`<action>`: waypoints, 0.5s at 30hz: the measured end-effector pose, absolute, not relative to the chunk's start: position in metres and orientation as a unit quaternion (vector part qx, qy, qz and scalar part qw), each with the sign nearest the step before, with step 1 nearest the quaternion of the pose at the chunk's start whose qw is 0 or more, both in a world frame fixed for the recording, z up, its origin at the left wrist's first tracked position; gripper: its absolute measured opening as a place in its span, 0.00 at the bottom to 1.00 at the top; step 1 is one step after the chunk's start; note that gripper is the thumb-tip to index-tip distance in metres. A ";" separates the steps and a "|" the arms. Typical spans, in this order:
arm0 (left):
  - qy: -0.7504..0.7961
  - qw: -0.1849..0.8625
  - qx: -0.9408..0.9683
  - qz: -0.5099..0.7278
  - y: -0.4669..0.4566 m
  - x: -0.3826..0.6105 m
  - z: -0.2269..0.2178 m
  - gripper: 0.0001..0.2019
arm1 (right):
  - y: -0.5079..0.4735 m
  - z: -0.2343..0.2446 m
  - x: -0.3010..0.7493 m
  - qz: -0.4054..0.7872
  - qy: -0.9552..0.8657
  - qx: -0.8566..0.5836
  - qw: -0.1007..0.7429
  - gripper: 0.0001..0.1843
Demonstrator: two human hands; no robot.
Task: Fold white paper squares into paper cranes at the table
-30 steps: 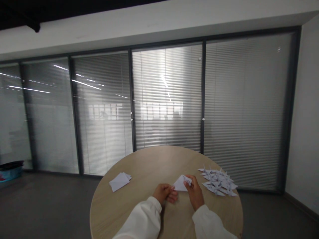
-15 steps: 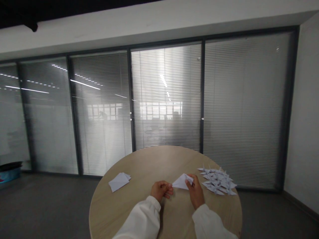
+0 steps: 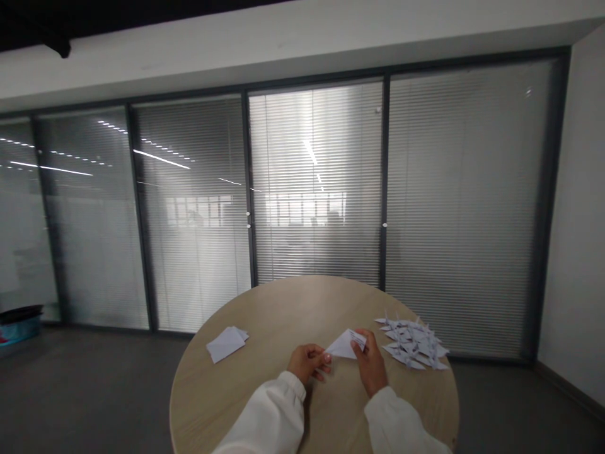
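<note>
A folded sheet of white paper [image 3: 344, 345], kite-like in outline with some dark print near its right end, is held just above the table between my hands. My right hand [image 3: 370, 360] grips its wide end, thumb on the near face and fingers behind. At the narrow left tip, the thumb and forefinger of my left hand [image 3: 307, 362] are pinched together on the paper, the other fingers loosely curled. Right of my right hand lies a pile of folded white paper cranes [image 3: 414, 343].
The round wooden table [image 3: 312, 296] carries a small stack of white paper sheets [image 3: 227, 343] at its left. Glass partitions with blinds [image 3: 316, 252] stand behind it. A blue tub with a black rim [image 3: 19, 326] sits on the floor far left.
My left hand has shifted slightly to the right, its thumb and forefinger now on the paper's left tip. The right hand and the paper stay nearly still.
</note>
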State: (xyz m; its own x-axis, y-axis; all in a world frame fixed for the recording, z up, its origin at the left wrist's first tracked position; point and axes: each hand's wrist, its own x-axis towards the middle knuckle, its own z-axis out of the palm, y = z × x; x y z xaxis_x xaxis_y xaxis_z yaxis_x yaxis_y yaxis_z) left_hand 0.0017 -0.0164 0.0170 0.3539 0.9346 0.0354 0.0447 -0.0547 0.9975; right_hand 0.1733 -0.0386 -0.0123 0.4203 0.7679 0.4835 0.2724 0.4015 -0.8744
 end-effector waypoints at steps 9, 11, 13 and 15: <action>0.399 0.560 0.611 0.393 -0.012 0.001 0.013 0.21 | -0.039 -0.011 0.172 0.193 -0.520 -0.495 0.669 0.18; 0.406 0.559 0.605 0.396 -0.012 0.000 0.013 0.21 | -0.039 -0.011 0.171 0.202 -0.517 -0.491 0.671 0.19; 0.413 0.554 0.601 0.402 -0.013 0.001 0.014 0.21 | -0.039 -0.011 0.170 0.215 -0.515 -0.487 0.673 0.21; 0.417 0.551 0.598 0.405 -0.014 0.001 0.015 0.21 | -0.039 -0.011 0.170 0.225 -0.515 -0.480 0.673 0.23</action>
